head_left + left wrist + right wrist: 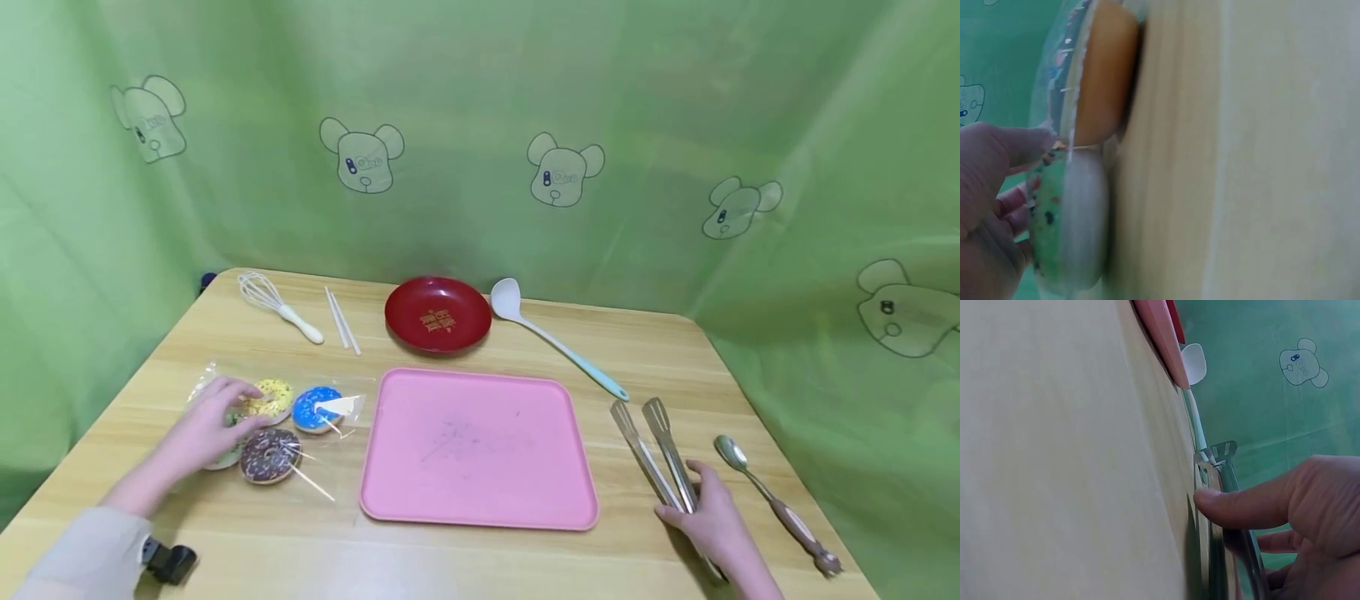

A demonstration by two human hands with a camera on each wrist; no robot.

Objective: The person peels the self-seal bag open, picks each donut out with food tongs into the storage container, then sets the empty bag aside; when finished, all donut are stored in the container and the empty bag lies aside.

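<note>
My left hand [228, 410] lies on a clear plastic bag [341, 406] of donuts at the table's left. Its fingers rest flat over a green donut [1063, 219] and reach the yellow donut [276, 397]. A blue donut [315, 408] and a chocolate donut [267, 456] lie beside them in the bag. In the left wrist view my left hand [1019, 175] touches the green donut's top. At the front right, my right hand [686, 500] grips metal tongs [651, 442] lying on the table. In the right wrist view the right hand [1232, 520] has its thumb [1241, 506] against the tongs [1217, 472], with the fingers curled on the other side.
A pink tray [480, 446] lies in the middle of the wooden table [465, 567]. Behind it stand a red plate [437, 314], a white ladle [555, 337], chopsticks [342, 321] and a whisk [277, 304]. A spoon [772, 500] lies right of the tongs. Green cloth surrounds the table.
</note>
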